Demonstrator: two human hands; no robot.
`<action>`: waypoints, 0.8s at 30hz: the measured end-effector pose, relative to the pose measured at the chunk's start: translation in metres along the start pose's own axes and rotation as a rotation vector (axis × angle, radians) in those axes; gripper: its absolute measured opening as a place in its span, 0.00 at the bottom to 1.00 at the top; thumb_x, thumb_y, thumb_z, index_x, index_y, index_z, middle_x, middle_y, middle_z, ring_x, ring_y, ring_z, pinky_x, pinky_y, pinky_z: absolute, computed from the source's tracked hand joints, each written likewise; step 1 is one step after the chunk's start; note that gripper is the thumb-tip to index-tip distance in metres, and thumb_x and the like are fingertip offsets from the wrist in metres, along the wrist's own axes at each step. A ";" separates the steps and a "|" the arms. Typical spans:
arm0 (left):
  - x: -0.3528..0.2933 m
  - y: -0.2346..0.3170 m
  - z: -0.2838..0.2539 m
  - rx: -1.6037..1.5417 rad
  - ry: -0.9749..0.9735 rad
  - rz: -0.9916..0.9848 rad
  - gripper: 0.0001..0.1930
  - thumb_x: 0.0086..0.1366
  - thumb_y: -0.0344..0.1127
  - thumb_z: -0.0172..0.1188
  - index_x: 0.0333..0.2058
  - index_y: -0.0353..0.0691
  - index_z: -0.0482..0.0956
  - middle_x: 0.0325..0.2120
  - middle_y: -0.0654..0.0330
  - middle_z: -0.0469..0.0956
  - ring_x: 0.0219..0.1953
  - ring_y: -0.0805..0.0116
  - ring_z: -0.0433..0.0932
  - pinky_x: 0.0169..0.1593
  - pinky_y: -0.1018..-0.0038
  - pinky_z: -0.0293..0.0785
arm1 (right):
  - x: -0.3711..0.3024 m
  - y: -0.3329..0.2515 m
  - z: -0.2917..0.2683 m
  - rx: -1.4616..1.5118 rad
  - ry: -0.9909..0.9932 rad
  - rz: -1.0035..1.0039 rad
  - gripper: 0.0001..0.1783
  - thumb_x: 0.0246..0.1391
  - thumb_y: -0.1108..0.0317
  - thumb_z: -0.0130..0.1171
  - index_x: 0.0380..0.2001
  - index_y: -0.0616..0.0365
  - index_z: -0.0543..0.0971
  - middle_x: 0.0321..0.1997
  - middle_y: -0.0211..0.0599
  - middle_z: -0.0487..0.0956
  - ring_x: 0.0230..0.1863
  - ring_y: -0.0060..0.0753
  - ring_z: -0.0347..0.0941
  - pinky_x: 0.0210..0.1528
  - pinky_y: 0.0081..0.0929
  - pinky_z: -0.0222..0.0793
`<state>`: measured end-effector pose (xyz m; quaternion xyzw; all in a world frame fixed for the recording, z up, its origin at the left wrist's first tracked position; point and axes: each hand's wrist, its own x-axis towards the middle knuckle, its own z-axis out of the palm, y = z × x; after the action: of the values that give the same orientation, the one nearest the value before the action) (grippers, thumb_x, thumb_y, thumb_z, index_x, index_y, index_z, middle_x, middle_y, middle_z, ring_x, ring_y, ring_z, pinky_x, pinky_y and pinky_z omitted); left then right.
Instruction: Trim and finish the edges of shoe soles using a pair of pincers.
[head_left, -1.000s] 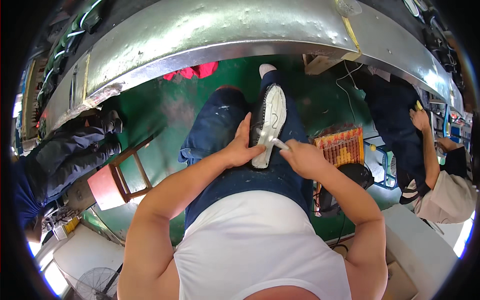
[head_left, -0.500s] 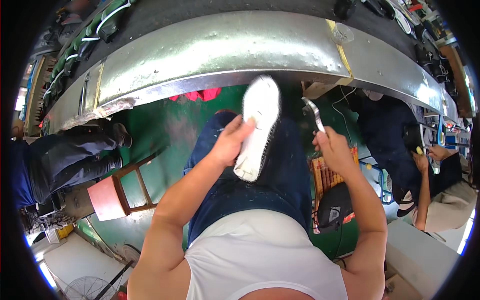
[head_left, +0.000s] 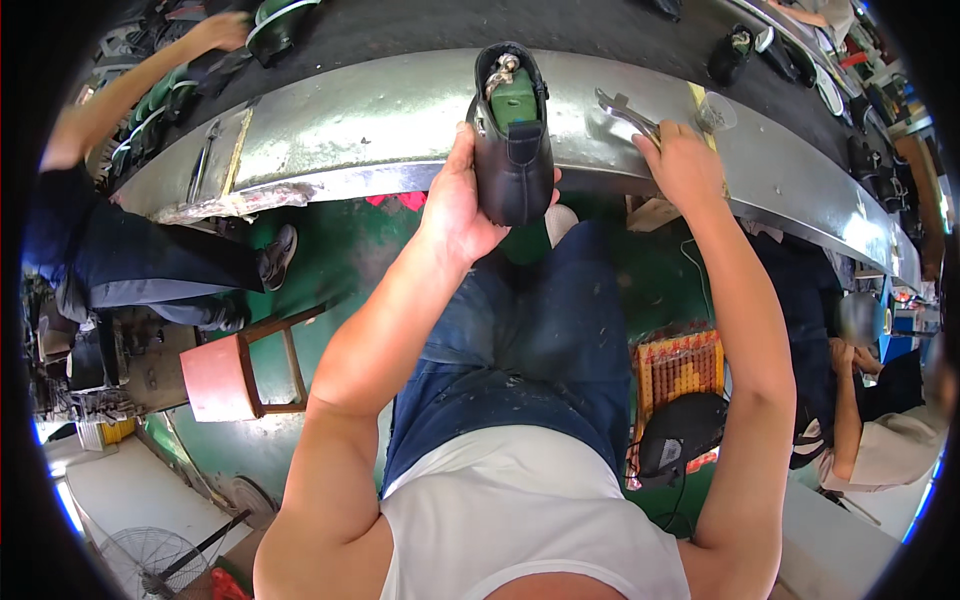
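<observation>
My left hand point(head_left: 462, 205) is wrapped around the lower part of a black shoe point(head_left: 516, 185), held with its opening facing me over the bench's near edge. Inside the shoe sits a green last point(head_left: 513, 103) with a metal fitting near its top. In my right hand point(head_left: 688, 168) are metal lasting pincers point(head_left: 622, 108), gripped by the handle end. Their head lies over the shiny bench edge, to the right of the shoe; whether it touches the metal I cannot tell.
A metal-edged bench point(head_left: 340, 135) curves across in front, with a clear plastic cup point(head_left: 715, 112) and shoes point(head_left: 735, 55) beyond it. Another person's arm point(head_left: 140, 85) reaches in at far left. A pink-seated stool point(head_left: 222, 378) stands left; a beaded seat point(head_left: 680, 375) is at right.
The shoe has turned from its white underside to its black upper and moved up over the bench edge. My right hand has carried the pincers forward to the bench. A co-worker's arm appeared at left.
</observation>
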<state>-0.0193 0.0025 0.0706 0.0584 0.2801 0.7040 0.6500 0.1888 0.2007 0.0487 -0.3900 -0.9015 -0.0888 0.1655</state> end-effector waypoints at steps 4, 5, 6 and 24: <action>0.036 0.022 -0.006 0.021 0.165 0.137 0.36 0.75 0.60 0.35 0.64 0.30 0.63 0.50 0.46 0.78 0.53 0.51 0.78 0.59 0.57 0.74 | 0.019 0.017 0.029 0.054 0.078 0.007 0.23 0.59 0.49 0.58 0.41 0.62 0.78 0.45 0.48 0.79 0.50 0.52 0.75 0.50 0.46 0.71; 0.033 0.019 -0.014 0.022 0.165 0.133 0.36 0.75 0.60 0.35 0.64 0.30 0.63 0.50 0.46 0.78 0.53 0.51 0.78 0.59 0.57 0.74 | 0.016 0.024 0.040 0.130 0.190 -0.009 0.24 0.59 0.51 0.58 0.45 0.62 0.79 0.49 0.48 0.79 0.54 0.53 0.73 0.55 0.47 0.69; 0.022 0.016 -0.030 0.409 0.147 0.312 0.39 0.70 0.59 0.46 0.66 0.29 0.55 0.55 0.44 0.72 0.57 0.52 0.74 0.62 0.59 0.70 | 0.011 0.027 0.047 0.135 0.188 -0.011 0.24 0.59 0.51 0.58 0.45 0.62 0.79 0.49 0.48 0.79 0.54 0.53 0.73 0.55 0.47 0.69; 0.091 0.026 -0.027 1.312 0.110 0.651 0.45 0.54 0.37 0.75 0.63 0.29 0.56 0.51 0.44 0.76 0.51 0.58 0.79 0.55 0.65 0.75 | 0.010 0.034 0.051 0.279 0.251 0.025 0.23 0.54 0.55 0.62 0.46 0.61 0.78 0.52 0.45 0.77 0.56 0.51 0.71 0.58 0.45 0.64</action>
<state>-0.0680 0.0806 0.0350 0.4801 0.6446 0.5511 0.2242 0.1957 0.2457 0.0059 -0.3602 -0.8725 -0.0089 0.3301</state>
